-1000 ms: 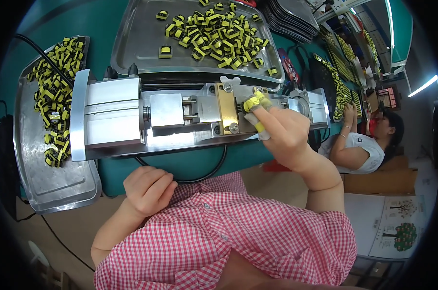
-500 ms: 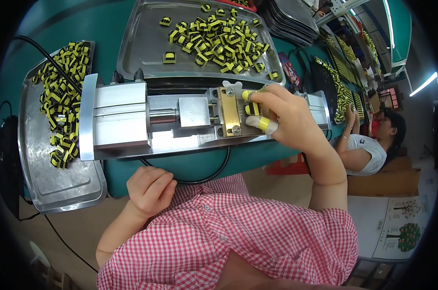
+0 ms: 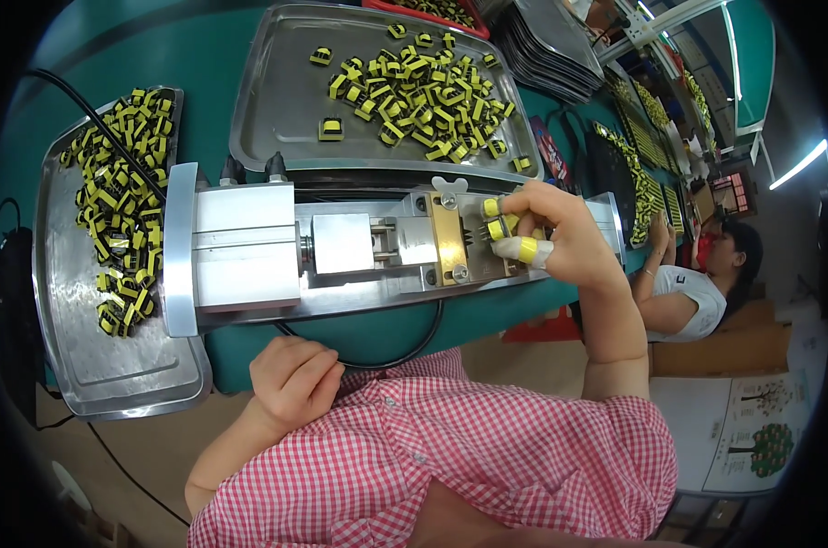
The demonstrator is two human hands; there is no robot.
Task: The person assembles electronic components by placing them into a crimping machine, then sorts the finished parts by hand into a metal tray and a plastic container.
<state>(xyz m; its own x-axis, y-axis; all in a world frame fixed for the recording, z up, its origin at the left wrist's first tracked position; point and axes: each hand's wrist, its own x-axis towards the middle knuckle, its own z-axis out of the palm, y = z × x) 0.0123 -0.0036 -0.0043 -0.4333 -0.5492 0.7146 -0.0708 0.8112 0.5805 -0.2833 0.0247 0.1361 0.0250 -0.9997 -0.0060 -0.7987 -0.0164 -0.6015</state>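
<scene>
My right hand pinches a small yellow-and-black transformer between covered fingertips, just right of the brass plate on the metal press fixture. Yellow and whitish wraps cover the thumb and a finger. Dark pins show beside the part, which stands a little apart from the plate. On the fixture's left side, the sliding steel block sits close against the cylinder body. My left hand lies closed at the table's near edge, by a black cable; the inside of its curled fingers is hidden.
A metal tray behind the fixture carries a heap of similar transformers. Another tray at left holds more. Stacked trays and a red bin stand at the back. A co-worker sits at right.
The steel block has drawn back left toward the cylinder, hiding the rod. My right hand has shifted the transformer slightly away from the brass plate. My left hand stays closed. The view has shifted slightly.
</scene>
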